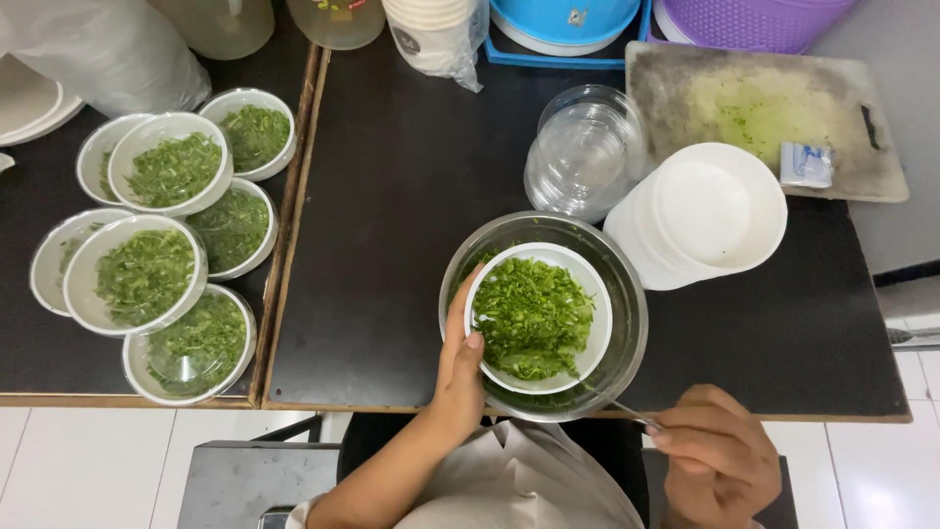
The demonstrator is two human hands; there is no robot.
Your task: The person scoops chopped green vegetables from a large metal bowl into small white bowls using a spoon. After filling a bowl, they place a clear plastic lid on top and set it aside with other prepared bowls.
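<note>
Right hand down by the table edge pinches a thin metal utensil. Left hand grips the rim of a white bowl of chopped greens, sitting inside the steel bowl. Looks light and flimsy, so I'd hold it by the rim.

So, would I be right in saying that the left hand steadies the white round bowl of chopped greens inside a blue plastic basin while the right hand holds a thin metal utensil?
Not quite: the head view shows the white round bowl of chopped greens sitting inside a round steel mixing bowl, not a blue plastic basin. The rest holds: the left hand steadies its rim, and the right hand holds a thin metal utensil.
</note>
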